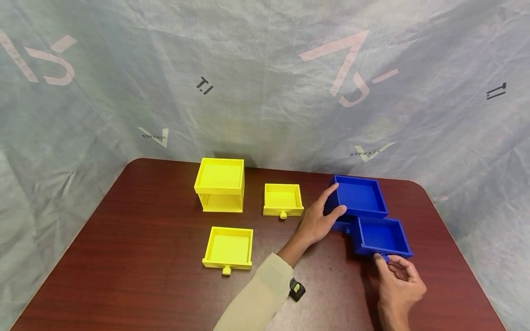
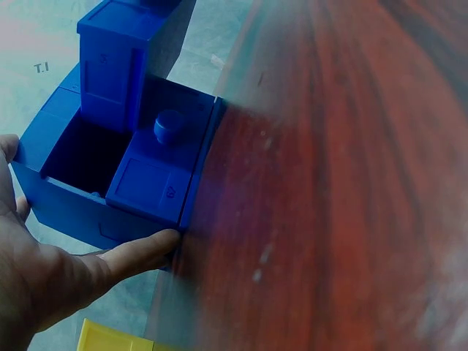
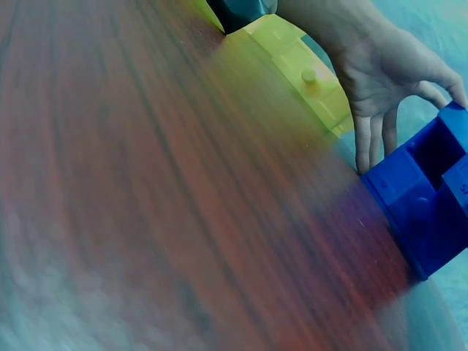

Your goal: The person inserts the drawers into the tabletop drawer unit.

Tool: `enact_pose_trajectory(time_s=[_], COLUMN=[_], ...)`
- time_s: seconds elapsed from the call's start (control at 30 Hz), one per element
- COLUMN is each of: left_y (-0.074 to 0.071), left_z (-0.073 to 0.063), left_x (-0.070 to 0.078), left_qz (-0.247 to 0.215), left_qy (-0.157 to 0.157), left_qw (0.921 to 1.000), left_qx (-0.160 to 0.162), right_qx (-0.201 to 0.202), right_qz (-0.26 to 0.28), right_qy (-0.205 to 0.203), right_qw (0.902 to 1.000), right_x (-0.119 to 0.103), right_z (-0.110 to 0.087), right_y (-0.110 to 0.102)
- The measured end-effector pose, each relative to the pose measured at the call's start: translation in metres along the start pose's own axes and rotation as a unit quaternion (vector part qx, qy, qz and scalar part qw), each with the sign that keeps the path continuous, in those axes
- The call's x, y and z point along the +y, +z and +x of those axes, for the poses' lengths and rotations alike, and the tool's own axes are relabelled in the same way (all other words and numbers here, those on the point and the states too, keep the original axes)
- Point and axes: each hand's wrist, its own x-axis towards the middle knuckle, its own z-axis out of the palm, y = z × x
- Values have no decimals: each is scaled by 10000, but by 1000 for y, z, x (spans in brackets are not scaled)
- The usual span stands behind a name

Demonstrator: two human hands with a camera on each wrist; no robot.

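My left hand (image 1: 316, 223) spreads over the left side of a blue box-shaped cabinet (image 1: 360, 197) and holds it, thumb at the top front edge. My right hand (image 1: 399, 285) pinches the small front knob (image 1: 385, 258) of a loose blue drawer (image 1: 383, 234). That drawer is in front of the cabinet, shifted right of its upper opening (image 2: 88, 157). Whether its back edge is inside, I cannot tell. Below, a second blue drawer (image 2: 153, 175) with a round knob sits in the lower slot. The right hand is out of sight in its own wrist view.
A yellow cabinet (image 1: 219, 174) with an open front stands at the back left. Two yellow drawers (image 1: 283, 197) lie on the brown table (image 1: 145, 257), one (image 1: 228, 246) nearer the front. A black device (image 1: 296, 289) is on the left wrist. Grey cloth hangs behind.
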Motion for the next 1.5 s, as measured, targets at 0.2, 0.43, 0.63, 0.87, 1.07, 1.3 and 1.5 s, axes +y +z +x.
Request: enact_pose_trajectory(time_s=[0.2, 0.43, 0.63, 0.87, 1.07, 1.3, 1.5], left_y=[0, 1, -1, 4, 4, 4, 5], left_z=[0, 0, 2, -1, -1, 0, -2], left_x=[0, 0, -1, 0, 0, -1, -1], left_qz=[65, 136, 200, 293, 326, 372, 411], left_qy=[-57, -128, -115, -148, -143, -88, -202], left_qw=[9999, 9998, 9996, 9994, 9992, 9991, 9988], left_qx=[54, 90, 168, 108, 171, 165, 178], right_qx=[-109, -168, -261, -234, -323, -501, -480], right_qz=[130, 83, 142, 338, 256, 320, 318], right_qy=[38, -17, 62, 157, 150, 101, 143], right_qw=[9998, 9998, 9995, 9990, 9990, 9982, 9982], right_x=[1, -1, 0, -1, -2, -3, -3], right_z=[-4, -7, -8, -12, -17, -18, -22], right_y=[1, 4, 8, 5, 7, 9, 9])
